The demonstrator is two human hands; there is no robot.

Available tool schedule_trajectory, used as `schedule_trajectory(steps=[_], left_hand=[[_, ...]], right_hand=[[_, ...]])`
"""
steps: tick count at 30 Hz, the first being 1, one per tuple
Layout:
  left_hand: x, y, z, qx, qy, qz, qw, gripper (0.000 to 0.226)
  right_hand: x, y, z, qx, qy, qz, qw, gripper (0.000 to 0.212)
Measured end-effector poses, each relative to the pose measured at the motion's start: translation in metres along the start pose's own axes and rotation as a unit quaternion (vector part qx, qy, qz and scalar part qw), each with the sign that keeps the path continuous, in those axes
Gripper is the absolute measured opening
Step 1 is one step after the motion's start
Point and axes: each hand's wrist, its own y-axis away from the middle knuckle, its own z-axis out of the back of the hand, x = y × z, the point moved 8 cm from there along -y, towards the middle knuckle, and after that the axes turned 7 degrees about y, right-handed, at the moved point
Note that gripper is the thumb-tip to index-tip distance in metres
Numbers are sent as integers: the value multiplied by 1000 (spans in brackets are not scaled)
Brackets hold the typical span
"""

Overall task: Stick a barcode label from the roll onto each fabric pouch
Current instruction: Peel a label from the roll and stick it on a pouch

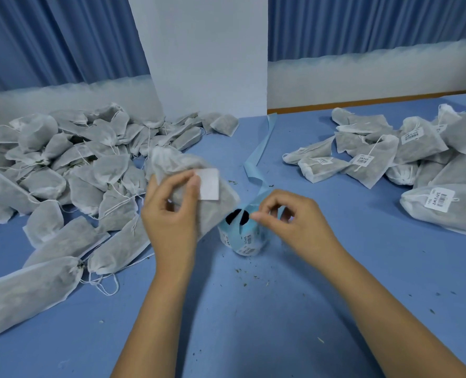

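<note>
We see a blue surface [253, 323] scattered with small dried plant crumbs [249, 276]. A white pillar [204, 55] rises behind it, between pleated blue curtains [63, 36] that hang above a pale wall band. A wooden strip [362, 100] edges the surface's far right side.
</note>
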Motion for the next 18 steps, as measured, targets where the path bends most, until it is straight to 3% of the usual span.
schedule_trajectory(steps=[3,6,12,18], left_hand=[[-17,14,-28,117,-70,-112,984,15],[-21,27,-45,193,-107,-174,960,16],[-24,35,-52,222,-162,-265,924,15],[-24,35,-53,235,-147,-267,923,26]], right_hand=[[8,2,4,-23,-174,2,984,24],[7,4,-4,-4,-237,-42,971,29],[-9,5,-4,-7,-238,-144,960,42],[-19,7,-6,22,-216,-193,957,30]])
